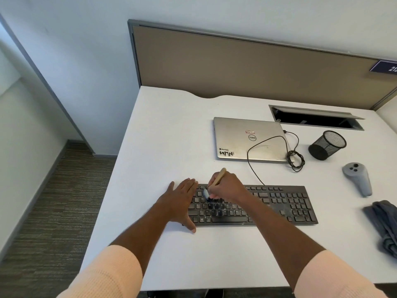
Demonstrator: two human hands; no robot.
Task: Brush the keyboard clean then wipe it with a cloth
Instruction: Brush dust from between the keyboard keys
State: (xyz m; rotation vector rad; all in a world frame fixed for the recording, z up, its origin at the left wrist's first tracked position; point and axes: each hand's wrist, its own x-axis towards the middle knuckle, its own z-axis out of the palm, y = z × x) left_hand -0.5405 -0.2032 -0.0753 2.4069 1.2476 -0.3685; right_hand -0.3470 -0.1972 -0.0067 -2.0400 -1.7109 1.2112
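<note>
Black keyboard [268, 206] lying near the front edge of the white table [171, 130]. Left hand [179, 203], fingers spread flat, rests on the keyboard's left end. Right hand [227, 188] is closed around the wooden handle of a brush [214, 181], its pale bristles touching the upper-left keys. The grey cloth [384, 224] lies crumpled at the right table edge, well apart from the keyboard. Behind the keyboard: a closed silver laptop [242, 138], the keyboard's black cable [294, 158] looped across it; a tilted mesh pen cup [326, 145]; a grey handheld controller [357, 177] between cup and cloth.
</note>
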